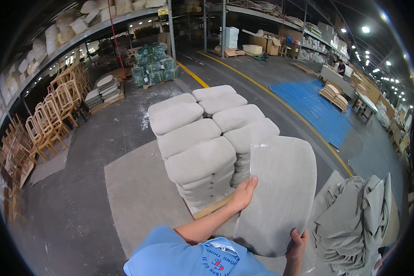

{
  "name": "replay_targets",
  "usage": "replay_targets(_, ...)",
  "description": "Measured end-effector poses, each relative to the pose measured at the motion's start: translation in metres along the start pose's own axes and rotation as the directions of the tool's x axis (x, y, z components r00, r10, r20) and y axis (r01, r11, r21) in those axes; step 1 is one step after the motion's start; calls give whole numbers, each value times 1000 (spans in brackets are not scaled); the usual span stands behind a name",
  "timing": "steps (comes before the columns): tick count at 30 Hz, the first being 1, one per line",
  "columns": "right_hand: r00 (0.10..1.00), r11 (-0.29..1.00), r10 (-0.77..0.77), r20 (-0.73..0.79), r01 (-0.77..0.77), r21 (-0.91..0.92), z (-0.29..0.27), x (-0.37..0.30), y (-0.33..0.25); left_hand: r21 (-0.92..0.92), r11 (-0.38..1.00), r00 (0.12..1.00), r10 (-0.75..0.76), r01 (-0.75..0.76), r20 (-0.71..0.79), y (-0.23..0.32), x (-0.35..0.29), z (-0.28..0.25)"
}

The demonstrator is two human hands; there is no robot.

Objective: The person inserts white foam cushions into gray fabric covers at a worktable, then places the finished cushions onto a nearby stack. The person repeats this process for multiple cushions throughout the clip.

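Between my hands is a flat grey fabric-covered seat cushion point(280, 184) with rounded corners, tilted up in front of my body. My left hand point(244, 195) grips its left edge, with the fingers partly hidden behind it. Lower down, my right hand point(298, 244) is closed on the near right edge, thumb on the front face. Just beyond, similar pale grey cushions point(200, 158) are stacked in several columns on a wooden pallet point(212, 205). The held cushion covers part of the nearest right column.
At the right lies a heap of grey fabric covers point(342, 225). Wooden chair frames point(55, 115) line the left, near green wrapped bundles point(154, 64) and a small cushion stack point(108, 88). A blue floor sheet point(310, 106) lies far right; a person point(341, 68) is beyond it.
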State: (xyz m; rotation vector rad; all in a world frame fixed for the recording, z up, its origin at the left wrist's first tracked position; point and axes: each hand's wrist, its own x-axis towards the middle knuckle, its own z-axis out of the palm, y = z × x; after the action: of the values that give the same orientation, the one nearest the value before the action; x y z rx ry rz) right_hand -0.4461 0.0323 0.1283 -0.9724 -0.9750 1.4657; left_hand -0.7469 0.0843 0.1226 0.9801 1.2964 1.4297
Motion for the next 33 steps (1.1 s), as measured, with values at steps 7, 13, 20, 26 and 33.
replay_targets(7, 995, 963, -48, 89, 70, -259, 92, 51, 16, -418, 876, 954, -292, 242, -61, -1, 44, -64)
replay_targets(13, 972, 979, -54, 228, 96, -178, 186, 99, 47, -178, 983, 879, -54, -36, -474, -10, 106, -138)
replay_targets(20, 905, 981, 27, 425, 58, -185, 238, 167, 40, -393, 916, 803, -169, -87, -571, 25, 152, -193)
replay_targets(26, 819, 996, -69, 570, 26, 83, 257, 231, 37, -598, 786, 770, -280, -159, -573, 47, 183, -228)
replay_targets(33, 746, 944, 166, 645, -310, 114, 202, 358, 59, -658, 681, 725, -270, -321, -634, 75, 254, -231)
